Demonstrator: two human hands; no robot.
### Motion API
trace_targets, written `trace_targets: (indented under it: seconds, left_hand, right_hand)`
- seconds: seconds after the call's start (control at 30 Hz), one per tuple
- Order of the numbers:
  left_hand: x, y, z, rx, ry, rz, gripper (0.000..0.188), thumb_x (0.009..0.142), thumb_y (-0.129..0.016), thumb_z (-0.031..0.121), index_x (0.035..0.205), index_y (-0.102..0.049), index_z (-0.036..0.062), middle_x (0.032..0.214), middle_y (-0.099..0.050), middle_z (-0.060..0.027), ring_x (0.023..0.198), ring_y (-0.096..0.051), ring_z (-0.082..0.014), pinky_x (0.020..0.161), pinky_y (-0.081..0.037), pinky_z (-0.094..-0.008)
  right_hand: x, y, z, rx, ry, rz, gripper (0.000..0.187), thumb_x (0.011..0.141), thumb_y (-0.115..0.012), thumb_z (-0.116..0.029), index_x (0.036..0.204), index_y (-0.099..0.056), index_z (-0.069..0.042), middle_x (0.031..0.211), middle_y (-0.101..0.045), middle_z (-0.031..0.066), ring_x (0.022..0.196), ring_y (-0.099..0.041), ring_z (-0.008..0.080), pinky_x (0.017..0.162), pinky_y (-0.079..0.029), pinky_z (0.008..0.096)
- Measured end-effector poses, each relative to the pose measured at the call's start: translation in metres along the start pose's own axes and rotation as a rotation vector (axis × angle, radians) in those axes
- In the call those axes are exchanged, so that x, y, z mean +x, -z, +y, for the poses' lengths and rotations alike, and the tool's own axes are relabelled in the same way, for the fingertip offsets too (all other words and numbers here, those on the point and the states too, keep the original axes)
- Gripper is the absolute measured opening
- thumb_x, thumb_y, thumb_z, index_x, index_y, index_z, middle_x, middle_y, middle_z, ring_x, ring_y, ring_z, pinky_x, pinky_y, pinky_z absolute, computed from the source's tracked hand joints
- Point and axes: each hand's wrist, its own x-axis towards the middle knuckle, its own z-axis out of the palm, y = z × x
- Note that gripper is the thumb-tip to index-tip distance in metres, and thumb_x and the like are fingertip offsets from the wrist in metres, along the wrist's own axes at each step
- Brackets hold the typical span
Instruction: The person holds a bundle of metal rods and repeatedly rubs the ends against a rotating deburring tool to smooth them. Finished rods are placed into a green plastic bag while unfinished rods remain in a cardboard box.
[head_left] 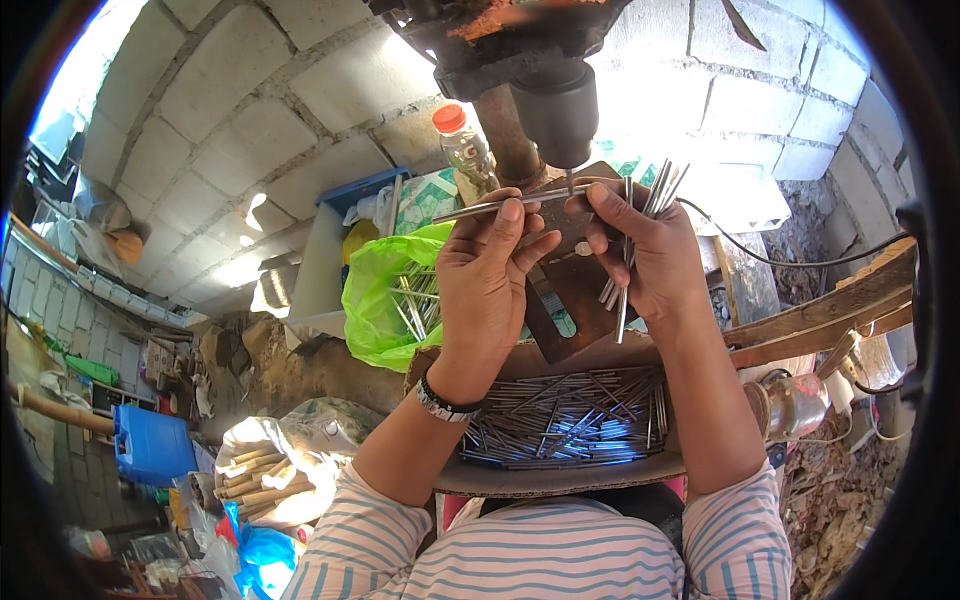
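Between my two hands a thin metal rod (470, 210) lies nearly level beneath the chuck of a drill press (555, 110). My left hand (490, 265) pinches the rod with thumb and fingers; a watch circles that wrist. My right hand (650, 245) steadies the rod's other end with thumb and forefinger, and a bunch of similar metal rods (660, 190) is gripped in its palm. The drill bit (570, 182) comes down close to the rod; whether they touch I cannot tell. Below my hands, a cardboard box (560, 485) holds a heap of metal rods (560, 420).
A green plastic bag (375, 310) with more rods sits left of my left hand. Behind it are a blue-rimmed bin (315, 260) and a bottle with an orange cap (465, 145). A cable (780, 262) and a wooden beam (830, 310) lie to the right. A block wall stands behind.
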Motion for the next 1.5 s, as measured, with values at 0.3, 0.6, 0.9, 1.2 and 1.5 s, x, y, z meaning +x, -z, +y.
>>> trace_targets:
  seconds: [0.3, 0.6, 0.9, 1.2, 1.5]
  left_hand:
    - [0.0038, -0.0052, -0.0072, 0.044, -0.03, 0.004, 0.018, 0.088, -0.062, 0.008, 0.104, -0.057, 0.001, 0.094, -0.066, -0.0085, 0.087, -0.065, -0.0159, 0.075, -0.057, -0.0316]
    - [0.0024, -0.0078, -0.0088, 0.15, -0.058, -0.009, 0.022, 0.087, -0.065, 0.011, 0.105, -0.056, 0.0011, 0.095, -0.065, -0.0091, 0.086, -0.065, -0.015, 0.072, -0.057, -0.03]
    - [0.0011, -0.0083, -0.009, 0.145, -0.076, -0.01, 0.022, 0.087, -0.065, 0.01, 0.105, -0.057, 0.0012, 0.095, -0.065, -0.0089, 0.084, -0.064, -0.014, 0.072, -0.058, -0.0298]
    - [0.0007, -0.0079, -0.0084, 0.144, -0.077, -0.015, 0.021, 0.087, -0.064, 0.01, 0.105, -0.057, 0.0008, 0.095, -0.065, -0.0087, 0.084, -0.064, -0.014, 0.072, -0.058, -0.03]
    - [0.0002, -0.008, -0.0098, 0.142, -0.1, -0.013, 0.021, 0.087, -0.065, 0.009, 0.104, -0.057, 0.001, 0.093, -0.065, -0.0082, 0.084, -0.064, -0.0143, 0.071, -0.058, -0.0302]
  right_hand:
    - [0.0, -0.0001, -0.0028, 0.049, -0.033, 0.02, 0.016, 0.081, -0.069, -0.01, 0.089, -0.064, 0.003, 0.074, -0.065, 0.0082, 0.05, -0.054, 0.008, 0.033, -0.035, 0.0181]
    - [0.0005, 0.0042, 0.0003, 0.002, -0.019, 0.009, 0.017, 0.079, -0.072, -0.011, 0.086, -0.066, 0.003, 0.064, -0.06, 0.0049, 0.046, -0.051, 0.007, 0.032, -0.032, 0.0185]
    - [-0.0006, 0.0039, -0.0007, 0.033, -0.014, -0.012, 0.018, 0.078, -0.072, -0.01, 0.089, -0.066, 0.004, 0.071, -0.065, 0.0097, 0.046, -0.05, 0.0076, 0.033, -0.032, 0.0191]
    - [-0.0006, 0.0035, 0.0007, 0.001, 0.01, -0.017, 0.016, 0.082, -0.069, -0.013, 0.084, -0.064, 0.002, 0.074, -0.065, 0.0089, 0.046, -0.046, 0.0058, 0.033, -0.029, 0.0171]
    - [0.0008, 0.005, 0.0014, 0.038, 0.007, -0.03, 0.019, 0.079, -0.073, -0.012, 0.089, -0.065, 0.003, 0.071, -0.065, 0.0084, 0.045, -0.049, 0.0073, 0.033, -0.032, 0.0186]
